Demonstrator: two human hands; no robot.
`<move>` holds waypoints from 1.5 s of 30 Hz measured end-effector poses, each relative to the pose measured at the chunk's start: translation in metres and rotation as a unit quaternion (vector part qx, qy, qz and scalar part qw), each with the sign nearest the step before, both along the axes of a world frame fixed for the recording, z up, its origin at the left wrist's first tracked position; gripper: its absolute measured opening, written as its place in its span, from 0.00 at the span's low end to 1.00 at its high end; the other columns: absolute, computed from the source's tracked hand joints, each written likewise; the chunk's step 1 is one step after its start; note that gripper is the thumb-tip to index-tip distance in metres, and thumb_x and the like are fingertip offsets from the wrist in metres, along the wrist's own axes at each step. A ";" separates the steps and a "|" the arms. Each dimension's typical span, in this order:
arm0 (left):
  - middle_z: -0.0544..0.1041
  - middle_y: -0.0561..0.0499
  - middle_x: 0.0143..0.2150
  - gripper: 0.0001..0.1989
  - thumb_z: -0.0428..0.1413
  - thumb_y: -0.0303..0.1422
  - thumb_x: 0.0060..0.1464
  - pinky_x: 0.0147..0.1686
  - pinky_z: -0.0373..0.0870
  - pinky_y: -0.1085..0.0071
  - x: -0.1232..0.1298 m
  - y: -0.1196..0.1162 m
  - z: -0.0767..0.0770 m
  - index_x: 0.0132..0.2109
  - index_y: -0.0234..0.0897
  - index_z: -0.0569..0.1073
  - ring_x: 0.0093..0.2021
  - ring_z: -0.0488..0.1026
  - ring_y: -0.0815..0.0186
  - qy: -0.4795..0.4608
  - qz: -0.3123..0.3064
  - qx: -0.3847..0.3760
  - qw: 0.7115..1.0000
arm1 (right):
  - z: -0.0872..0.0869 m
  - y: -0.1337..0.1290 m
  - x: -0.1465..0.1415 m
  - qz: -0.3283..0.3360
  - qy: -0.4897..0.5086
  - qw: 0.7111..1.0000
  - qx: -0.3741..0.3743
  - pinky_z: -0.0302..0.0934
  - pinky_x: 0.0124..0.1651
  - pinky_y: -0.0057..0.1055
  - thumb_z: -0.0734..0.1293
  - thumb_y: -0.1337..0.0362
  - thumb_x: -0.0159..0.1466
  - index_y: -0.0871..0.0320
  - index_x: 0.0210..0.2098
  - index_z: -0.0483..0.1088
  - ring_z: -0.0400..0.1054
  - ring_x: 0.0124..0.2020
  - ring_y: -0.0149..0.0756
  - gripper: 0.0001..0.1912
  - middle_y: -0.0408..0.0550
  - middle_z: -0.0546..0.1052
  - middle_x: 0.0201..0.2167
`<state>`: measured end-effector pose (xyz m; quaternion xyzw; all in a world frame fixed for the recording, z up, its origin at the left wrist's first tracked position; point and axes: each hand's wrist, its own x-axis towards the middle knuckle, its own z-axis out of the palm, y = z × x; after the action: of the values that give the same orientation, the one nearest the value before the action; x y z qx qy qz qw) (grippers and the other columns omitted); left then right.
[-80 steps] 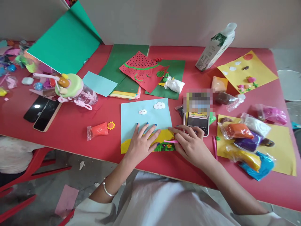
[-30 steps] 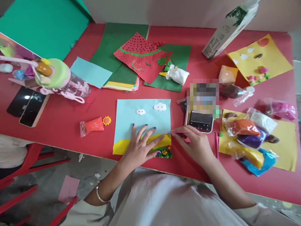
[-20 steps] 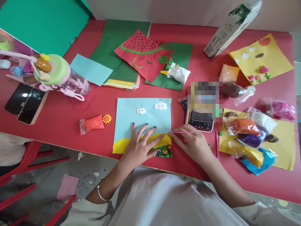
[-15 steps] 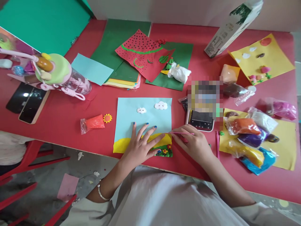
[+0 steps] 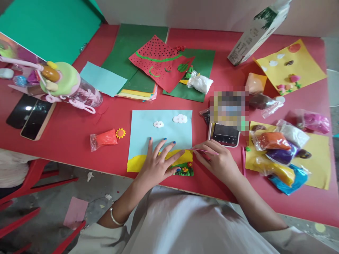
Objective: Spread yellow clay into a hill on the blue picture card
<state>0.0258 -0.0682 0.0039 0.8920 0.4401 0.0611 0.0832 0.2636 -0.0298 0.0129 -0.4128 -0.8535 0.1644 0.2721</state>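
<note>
My left hand [image 5: 156, 163] lies spread on a light blue sheet [image 5: 143, 134], its fingers apart. White clay clouds [image 5: 180, 118] with small faces sit on the upper part of the sheet. A yellow clay strip [image 5: 135, 164] runs along the bottom, partly under my hand, with green clay and small flowers [image 5: 185, 169] at the lower right corner. In my right hand [image 5: 215, 158] is a thin pink stick [image 5: 202, 150], pinched between the fingers, its tip at the yellow strip's right end near my left index finger.
Clay packets [image 5: 275, 141] are piled at the right on yellow paper [image 5: 317, 173]. A phone [image 5: 225, 134] lies beyond my right hand. At the left are a red clay packet [image 5: 104, 140], a clay sun [image 5: 120, 133] and a decorated cup [image 5: 66, 79]. A carton [image 5: 258, 35] stands at the back.
Both hands and the stick stay almost in place over the sheet. The whole view has shifted slightly.
</note>
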 end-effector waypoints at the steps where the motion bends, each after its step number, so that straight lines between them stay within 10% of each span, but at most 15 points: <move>1: 0.67 0.44 0.64 0.28 0.52 0.41 0.64 0.62 0.48 0.29 0.000 0.000 0.000 0.69 0.52 0.57 0.65 0.60 0.44 0.002 -0.001 0.003 1.000 | 0.000 0.000 0.000 0.002 -0.001 1.000 0.003 0.64 0.33 0.31 0.62 0.71 0.67 0.56 0.39 0.69 0.65 0.28 0.34 0.06 0.45 0.74 0.29; 31: 0.67 0.45 0.63 0.27 0.54 0.41 0.63 0.63 0.48 0.31 0.002 0.001 0.002 0.67 0.53 0.60 0.65 0.60 0.45 -0.006 0.010 -0.006 1.000 | -0.004 -0.005 0.010 -0.014 0.007 1.000 -0.017 0.65 0.35 0.34 0.61 0.70 0.67 0.54 0.37 0.69 0.66 0.30 0.36 0.07 0.45 0.75 0.29; 45: 0.72 0.44 0.57 0.17 0.49 0.33 0.65 0.64 0.61 0.49 0.015 0.008 0.004 0.58 0.38 0.70 0.60 0.66 0.53 -0.018 -0.003 0.032 0.999 | -0.009 -0.008 0.003 -0.056 0.001 0.998 -0.006 0.65 0.35 0.33 0.63 0.69 0.67 0.55 0.38 0.71 0.68 0.29 0.35 0.06 0.45 0.76 0.29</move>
<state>0.0407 -0.0604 0.0083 0.8942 0.4338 0.0910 0.0631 0.2670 -0.0377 0.0039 -0.4612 -0.8280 0.1547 0.2787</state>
